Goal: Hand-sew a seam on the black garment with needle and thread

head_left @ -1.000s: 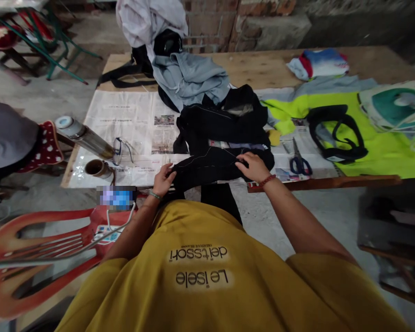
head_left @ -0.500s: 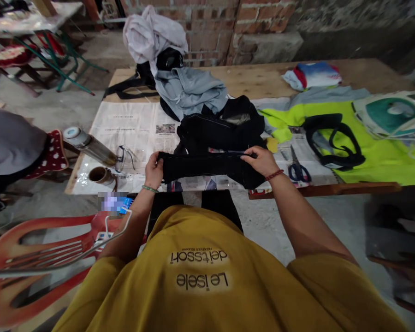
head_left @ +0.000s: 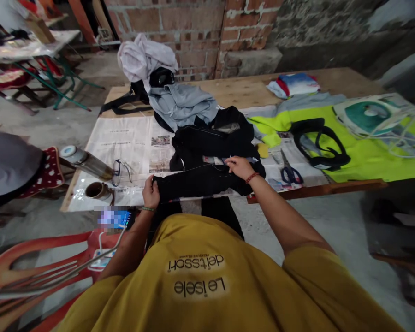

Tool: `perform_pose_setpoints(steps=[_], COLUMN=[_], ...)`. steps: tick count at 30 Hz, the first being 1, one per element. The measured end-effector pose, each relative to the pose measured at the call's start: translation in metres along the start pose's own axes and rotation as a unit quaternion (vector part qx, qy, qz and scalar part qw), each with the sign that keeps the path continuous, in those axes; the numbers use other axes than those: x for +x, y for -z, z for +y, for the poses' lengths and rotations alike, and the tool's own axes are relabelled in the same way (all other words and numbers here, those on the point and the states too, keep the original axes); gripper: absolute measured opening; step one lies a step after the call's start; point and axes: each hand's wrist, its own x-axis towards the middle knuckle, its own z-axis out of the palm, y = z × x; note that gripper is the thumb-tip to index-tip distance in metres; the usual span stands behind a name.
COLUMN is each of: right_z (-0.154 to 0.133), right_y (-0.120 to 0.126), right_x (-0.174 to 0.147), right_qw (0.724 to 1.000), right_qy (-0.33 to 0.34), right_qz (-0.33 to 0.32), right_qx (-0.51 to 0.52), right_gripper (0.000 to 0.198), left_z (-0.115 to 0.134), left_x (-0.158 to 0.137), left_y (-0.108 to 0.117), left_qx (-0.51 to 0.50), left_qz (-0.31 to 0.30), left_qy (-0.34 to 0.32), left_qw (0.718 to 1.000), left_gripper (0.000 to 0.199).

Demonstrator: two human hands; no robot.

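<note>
A black garment (head_left: pixel 193 182) with a line of white stitches is stretched along the table's near edge. My left hand (head_left: pixel 151 192) pinches its left end between thumb and fingers. My right hand (head_left: pixel 241 167) is closed over the right part of the cloth, fingertips pressed together just above the stitch line. A thin pale sliver shows at those fingertips, too small to name. More black cloth (head_left: pixel 207 140) lies bunched behind the strip. Scissors (head_left: pixel 290 174) with dark blue handles rest on newspaper right of my right hand.
Left on the newspaper (head_left: pixel 124 138) are a flask (head_left: pixel 86 162), a cup (head_left: pixel 98 190) and glasses (head_left: pixel 121 171). Grey clothing (head_left: pixel 183 103) is piled behind. Rightward lie a black strap (head_left: pixel 320 145), a yellow-green garment (head_left: pixel 373 159) and an iron (head_left: pixel 368 115). A red chair (head_left: pixel 72 240) stands at lower left.
My right hand has moved left and off the garment's upper right edge, its fingers now pinched over the cloth. The left hand still holds the left end. The view has shifted slightly.
</note>
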Motion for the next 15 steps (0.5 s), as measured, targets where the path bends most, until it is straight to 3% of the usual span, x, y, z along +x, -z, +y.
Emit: perform_pose_setpoints(steps=[5,9,12,15], right_z=[-0.021,-0.025,-0.021,-0.018], right_y=[0.015,0.022,0.03,0.036], right_x=[0.028,0.057,0.074,0.079], right_qw=[0.99,0.962,0.964,0.991], right_qy=[0.032,0.002,-0.042,-0.016], right_qz=[0.106,0.202,0.193,0.13], right_qx=[0.092,0.183,0.177,0.012], right_gripper=[0.037,0.047,0.03,0.023], left_z=[-0.002,-0.005,-0.008,-0.011], left_x=[0.001,0.001,0.001,0.001], left_y=[-0.001,-0.002,-0.003,-0.005], left_qx=[-0.001,0.005,0.002,-0.002], left_qz=[0.002,0.001,-0.002,0.001], left_qy=[0.005,-0.01,-0.017,-0.018], left_qw=[1.0,1.0,1.0,1.0], left_gripper=[0.033,0.033,0.034,0.034])
